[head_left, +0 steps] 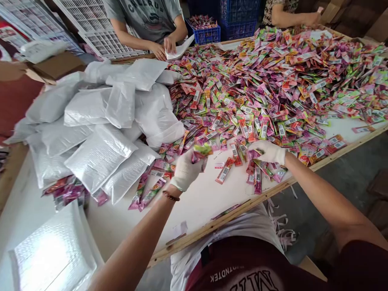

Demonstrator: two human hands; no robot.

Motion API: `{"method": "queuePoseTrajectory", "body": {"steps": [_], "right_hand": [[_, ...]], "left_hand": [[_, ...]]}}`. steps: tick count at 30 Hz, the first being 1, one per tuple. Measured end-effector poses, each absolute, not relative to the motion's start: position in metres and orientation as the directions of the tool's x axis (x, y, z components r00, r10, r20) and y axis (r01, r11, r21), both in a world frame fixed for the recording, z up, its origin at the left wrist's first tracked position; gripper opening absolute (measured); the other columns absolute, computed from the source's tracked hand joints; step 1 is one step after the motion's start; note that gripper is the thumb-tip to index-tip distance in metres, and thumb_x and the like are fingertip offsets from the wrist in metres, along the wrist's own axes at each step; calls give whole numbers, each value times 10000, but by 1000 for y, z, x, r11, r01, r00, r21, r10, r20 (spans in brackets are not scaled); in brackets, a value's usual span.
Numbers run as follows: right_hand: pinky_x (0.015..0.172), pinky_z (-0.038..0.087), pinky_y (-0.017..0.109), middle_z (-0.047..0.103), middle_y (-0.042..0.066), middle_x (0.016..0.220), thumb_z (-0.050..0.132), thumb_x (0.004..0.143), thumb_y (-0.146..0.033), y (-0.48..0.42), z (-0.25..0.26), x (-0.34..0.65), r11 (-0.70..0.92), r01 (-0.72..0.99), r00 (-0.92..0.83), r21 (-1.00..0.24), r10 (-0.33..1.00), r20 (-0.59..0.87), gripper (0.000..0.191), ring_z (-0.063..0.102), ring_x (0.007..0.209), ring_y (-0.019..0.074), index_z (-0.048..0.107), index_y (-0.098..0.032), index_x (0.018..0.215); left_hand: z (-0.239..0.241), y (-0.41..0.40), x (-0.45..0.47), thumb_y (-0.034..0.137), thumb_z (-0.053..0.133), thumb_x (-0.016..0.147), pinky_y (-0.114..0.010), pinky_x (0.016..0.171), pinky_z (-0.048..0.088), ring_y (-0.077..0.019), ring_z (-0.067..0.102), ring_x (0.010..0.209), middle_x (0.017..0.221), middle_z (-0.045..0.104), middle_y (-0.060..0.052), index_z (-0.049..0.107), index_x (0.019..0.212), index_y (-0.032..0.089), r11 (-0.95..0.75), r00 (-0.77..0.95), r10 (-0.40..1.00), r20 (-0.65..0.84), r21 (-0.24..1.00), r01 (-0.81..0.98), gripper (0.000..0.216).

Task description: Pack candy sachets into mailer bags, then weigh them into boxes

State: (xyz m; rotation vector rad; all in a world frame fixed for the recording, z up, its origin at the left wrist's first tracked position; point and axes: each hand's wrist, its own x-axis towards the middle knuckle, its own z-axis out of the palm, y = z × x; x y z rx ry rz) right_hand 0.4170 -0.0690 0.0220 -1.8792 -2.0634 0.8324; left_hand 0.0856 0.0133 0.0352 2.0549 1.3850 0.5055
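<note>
My left hand [187, 171], in a white glove, is closed around a small bunch of colourful sachets [202, 151] above the white tabletop [194, 210]. My right hand [268, 152], gloved too, has its fingers curled on a purple and green sachet [254, 154] at the near edge of the big pile. Under and beside it lie several loose sachets [257, 180], and an orange-red one [225, 170] rests alone between the hands. The large heap of stick sachets [273, 81] spreads across the far and right side of the table.
Stuffed white mailer bags [100, 157] are stacked at left, with flat bubble mailers [51, 250] nearer me. Across the table a person in grey [151, 20] handles a white bag [180, 49]; another person's arm [291, 18] is at far right. A wooden rim [206, 228] edges the table.
</note>
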Motion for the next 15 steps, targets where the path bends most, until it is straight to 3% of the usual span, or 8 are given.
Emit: {"method": "queuePoseTrajectory", "body": {"steps": [3,7,10,12,15], "right_hand": [[1082,405,493,719,85,1120,699,593,-20,-60,23,401,68,921,-186,-384,942,-279,478,603,1176,316,784,-234,1012],[1035,415,460,701,114,1081,736,589,-73,-61,25,390,52,918,-164,-393,952,-258,345,584,1141,311,770,-200,907],[991,449,440,680,121,1104,738,650,-173,-70,33,402,56,905,-161,-421,963,-218,287,580,1132,303,750,-180,937],[905,501,411,681,94,1028,685,745,-263,-76,41,410,25,877,-126,-480,976,-179,241,617,1015,266,725,-179,967],[701,536,352,652,39,797,568,878,-367,-78,49,408,-164,695,73,-700,985,-158,216,606,703,190,682,-187,913]], "left_hand": [[26,-7,121,229,549,862,-287,683,468,-189,633,743,777,691,-46,631,847,200,-406,533,824,-192,458,791,89],[12,-28,150,326,627,847,-324,704,474,-247,670,853,929,711,-89,634,912,207,-445,562,781,-274,387,807,137],[8,-34,146,337,665,823,-340,730,488,-269,674,915,1012,706,-98,624,980,207,-466,575,759,-307,360,808,208],[10,-34,136,250,633,828,-337,760,494,-257,673,933,1010,699,-86,621,978,213,-486,591,741,-318,354,799,155],[17,-23,119,218,606,841,-360,832,503,-280,663,1019,1107,670,-121,619,992,203,-508,589,767,-255,320,799,153]]}}
